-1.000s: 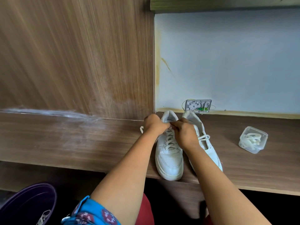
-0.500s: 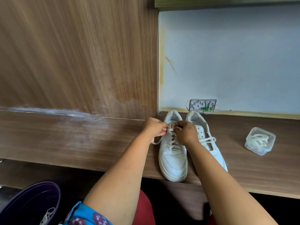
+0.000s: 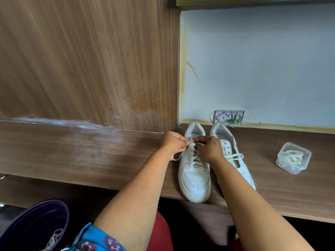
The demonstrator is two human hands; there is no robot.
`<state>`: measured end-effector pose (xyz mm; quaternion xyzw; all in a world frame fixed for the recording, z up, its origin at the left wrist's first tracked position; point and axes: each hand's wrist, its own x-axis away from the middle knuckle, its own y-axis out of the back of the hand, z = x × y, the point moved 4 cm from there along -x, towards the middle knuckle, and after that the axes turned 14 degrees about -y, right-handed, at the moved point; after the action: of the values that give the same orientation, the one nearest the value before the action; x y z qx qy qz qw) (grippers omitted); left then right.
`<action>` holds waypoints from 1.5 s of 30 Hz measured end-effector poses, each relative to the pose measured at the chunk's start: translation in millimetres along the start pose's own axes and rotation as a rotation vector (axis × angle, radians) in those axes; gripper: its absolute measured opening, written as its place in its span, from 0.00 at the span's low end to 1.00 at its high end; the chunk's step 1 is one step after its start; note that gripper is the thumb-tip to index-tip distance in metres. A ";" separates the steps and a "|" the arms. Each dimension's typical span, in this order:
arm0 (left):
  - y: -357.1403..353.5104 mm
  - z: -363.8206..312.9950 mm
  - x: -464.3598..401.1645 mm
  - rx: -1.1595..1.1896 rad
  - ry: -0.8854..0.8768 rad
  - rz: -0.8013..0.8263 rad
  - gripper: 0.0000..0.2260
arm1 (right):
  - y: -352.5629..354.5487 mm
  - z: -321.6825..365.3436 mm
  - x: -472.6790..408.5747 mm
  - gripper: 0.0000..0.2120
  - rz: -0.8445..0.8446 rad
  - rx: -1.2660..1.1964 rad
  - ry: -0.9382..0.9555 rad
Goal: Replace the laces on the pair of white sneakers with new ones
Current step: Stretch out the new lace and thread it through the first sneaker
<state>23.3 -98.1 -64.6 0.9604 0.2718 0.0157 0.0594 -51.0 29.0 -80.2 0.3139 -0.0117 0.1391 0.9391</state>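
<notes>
Purple bucket at bottom left, below the counter, loose laces inside. Left hand pinches the lace at the top of the left sneaker, which sits at the counter's front edge, toe overhanging. Right hand pinches the same lace from the other side. Right sneaker just beside, half laced. Clear box with laces toward the counter's right end.

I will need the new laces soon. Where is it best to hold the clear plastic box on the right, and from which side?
Take the clear plastic box from above, by two opposite side walls. It sits upright and lidless on the shelf, apart from the sneakers, so the right hand has free access.
</notes>
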 end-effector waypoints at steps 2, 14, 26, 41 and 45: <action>-0.6 0.2 -0.8 -0.012 -0.014 0.008 0.05 | 1.3 0.9 5.9 0.14 -0.019 -0.037 0.016; 28.2 -16.1 -7.2 -0.409 -0.128 -0.001 0.09 | -0.4 5.0 13.9 0.16 -0.088 -0.019 0.173; 2.6 -22.6 3.4 -1.027 -0.275 0.361 0.16 | 4.5 9.5 22.3 0.14 -0.203 0.190 0.193; 70.8 -32.8 3.5 -1.328 -0.016 0.365 0.15 | 14.4 15.8 30.9 0.13 -0.219 0.290 0.233; 8.3 -23.4 4.6 -0.966 -0.226 0.375 0.18 | 11.0 11.9 24.6 0.12 -0.221 0.278 0.222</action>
<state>30.1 -100.3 -40.4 0.8514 0.0489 0.0459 0.5203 -29.6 36.5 -61.5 0.4227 0.1455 0.0692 0.8918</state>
